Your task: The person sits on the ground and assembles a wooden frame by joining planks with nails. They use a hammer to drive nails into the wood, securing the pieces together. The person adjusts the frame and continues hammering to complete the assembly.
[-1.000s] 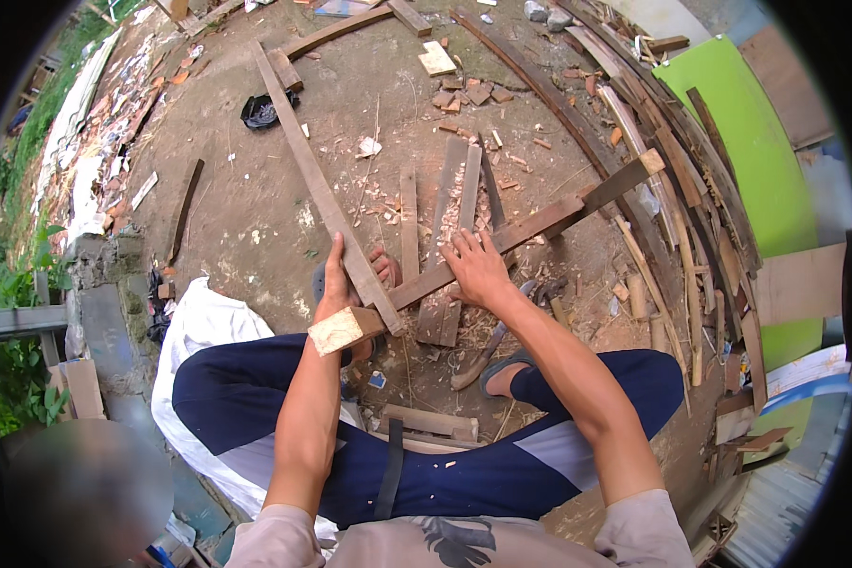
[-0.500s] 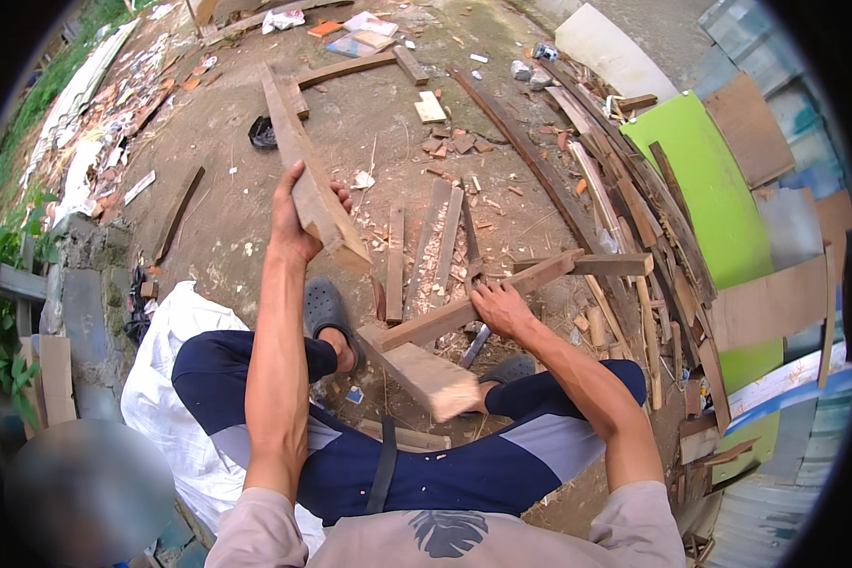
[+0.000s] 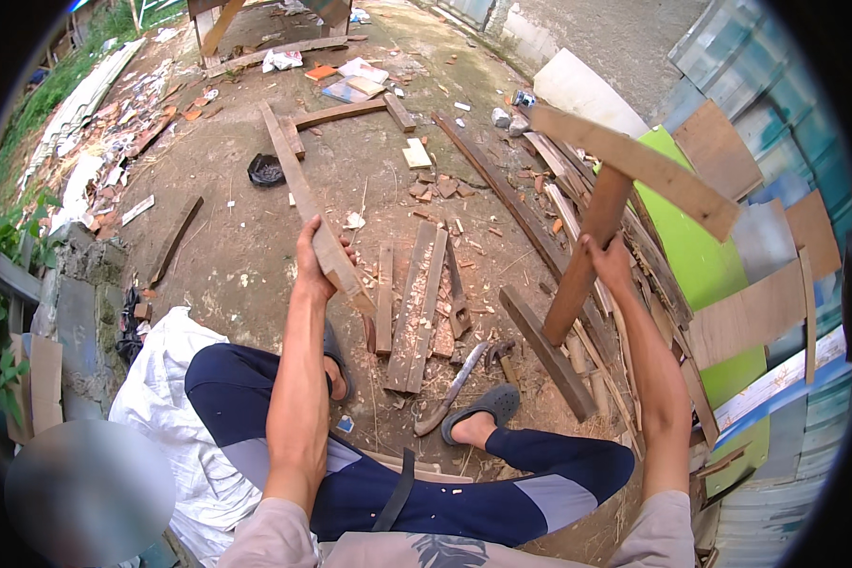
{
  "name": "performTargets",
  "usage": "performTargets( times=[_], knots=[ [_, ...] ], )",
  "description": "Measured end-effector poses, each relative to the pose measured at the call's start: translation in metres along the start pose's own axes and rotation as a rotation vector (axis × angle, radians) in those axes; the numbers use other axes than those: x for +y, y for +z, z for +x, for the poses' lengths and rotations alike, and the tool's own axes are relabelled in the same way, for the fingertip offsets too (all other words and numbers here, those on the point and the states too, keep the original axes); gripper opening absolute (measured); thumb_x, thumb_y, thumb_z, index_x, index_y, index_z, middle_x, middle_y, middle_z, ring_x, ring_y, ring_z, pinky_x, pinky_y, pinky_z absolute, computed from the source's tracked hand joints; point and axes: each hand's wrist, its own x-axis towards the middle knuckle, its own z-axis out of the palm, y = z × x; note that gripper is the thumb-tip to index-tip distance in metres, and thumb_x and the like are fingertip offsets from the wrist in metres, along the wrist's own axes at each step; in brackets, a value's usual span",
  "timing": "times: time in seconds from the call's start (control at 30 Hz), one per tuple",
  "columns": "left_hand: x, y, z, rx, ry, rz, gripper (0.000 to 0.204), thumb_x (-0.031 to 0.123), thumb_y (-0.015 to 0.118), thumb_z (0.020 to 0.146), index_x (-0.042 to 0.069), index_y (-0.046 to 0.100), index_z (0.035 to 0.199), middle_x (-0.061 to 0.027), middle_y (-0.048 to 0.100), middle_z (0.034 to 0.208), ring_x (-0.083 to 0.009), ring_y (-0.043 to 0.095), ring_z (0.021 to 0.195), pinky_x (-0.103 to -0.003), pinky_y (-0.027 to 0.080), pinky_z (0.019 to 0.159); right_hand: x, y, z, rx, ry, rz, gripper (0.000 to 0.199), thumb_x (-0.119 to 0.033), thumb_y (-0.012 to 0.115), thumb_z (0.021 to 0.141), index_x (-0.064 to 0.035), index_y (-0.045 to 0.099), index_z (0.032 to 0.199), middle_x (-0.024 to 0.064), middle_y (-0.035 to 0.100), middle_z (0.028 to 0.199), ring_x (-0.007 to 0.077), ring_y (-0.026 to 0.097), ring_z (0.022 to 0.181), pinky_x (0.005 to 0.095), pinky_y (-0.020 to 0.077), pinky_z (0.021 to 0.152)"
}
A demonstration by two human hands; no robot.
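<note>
Hanging near the right edge of the ground [image 3: 237, 237], beside the stacked boards [image 3: 670, 298], the wooden frame [image 3: 576, 276] looks stiff, fairly heavy and apt to twist; its middle bar [image 3: 601, 204], wrapped by the right grip [image 3: 608, 260], seems the best hold. The left grip [image 3: 314, 260] clasps a plank [image 3: 295, 175], probably rigid, toward its nearer end.

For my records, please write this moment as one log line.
left hand: holds plank; right hand: holds H-shaped wooden frame; ground: curved tool
</note>
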Motion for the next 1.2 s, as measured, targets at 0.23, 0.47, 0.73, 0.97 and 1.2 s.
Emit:
performTargets(
  times=[0.23,0.47,0.73,0.97,1.2],
  knots=[
    [-0.059,0.01,0.01,0.034,-0.053,0.059,0.059,0.061,0.058,0.088,0.002,0.058,0.091,-0.0106,0.059,0.074,-0.0243,0.063,0.065,-0.04,0.055,0.063,-0.008,-0.014,0.001,0.092,0.283,0.258,0.08,-0.047,0.068,0.093,0.0092,0.036,0.14,0.0262,0.067,0.112,0.0374,0.071,0.099,0.0497,0.0622,0.069],
    [-0.056,-0.015,0.004,0.025,-0.063,0.094,0.069,0.065,0.05,0.092,-0.002,0.057,0.103,-0.0153,0.062,0.089,-0.0289,0.069,0.079,-0.041,0.058,0.066,-0.003,0.043,-0.009,-0.34,0.683,0.43,0.052,-0.036,0.061,0.098,0.0021,0.052,0.131,0.0227,0.065,0.115,0.0334,0.072,0.085,0.0447,0.0649,0.059],
    [-0.045,-0.05,-0.003,-0.054,-0.115,0.128,0.088,0.069,0.039,0.094,-0.01,0.041,0.134,-0.0209,0.063,0.101,-0.0304,0.071,0.082,-0.04,0.059,0.071,-0.017,0.106,-0.025,-0.599,1.004,0.347,0.061,-0.028,0.061,0.098,-0.0003,0.036,0.145,0.0247,0.041,0.15,0.0443,0.063,0.115,0.0537,0.0655,0.073],
    [-0.06,-0.066,-0.016,-0.039,-0.11,0.258,0.093,0.07,0.037,0.095,-0.011,0.034,0.141,-0.0238,0.063,0.103,-0.0311,0.072,0.083,-0.04,0.06,0.07,-0.034,0.176,-0.056,-0.813,1.08,0.394,0.066,-0.027,0.064,0.098,0.0046,0.032,0.147,0.0221,0.036,0.154,0.0433,0.059,0.122,0.0526,0.0671,0.078],
    [-0.073,-0.077,-0.032,-0.04,-0.195,0.373,0.092,0.068,0.041,0.095,-0.006,0.028,0.148,-0.0221,0.066,0.096,-0.0336,0.071,0.079,-0.047,0.059,0.077,-0.023,0.232,-0.075,-0.765,1.25,0.365,0.061,-0.017,0.073,0.093,0.0048,0.041,0.14,0.0216,0.04,0.15,0.0424,0.061,0.117,0.0541,0.0663,0.077]
  ],
)
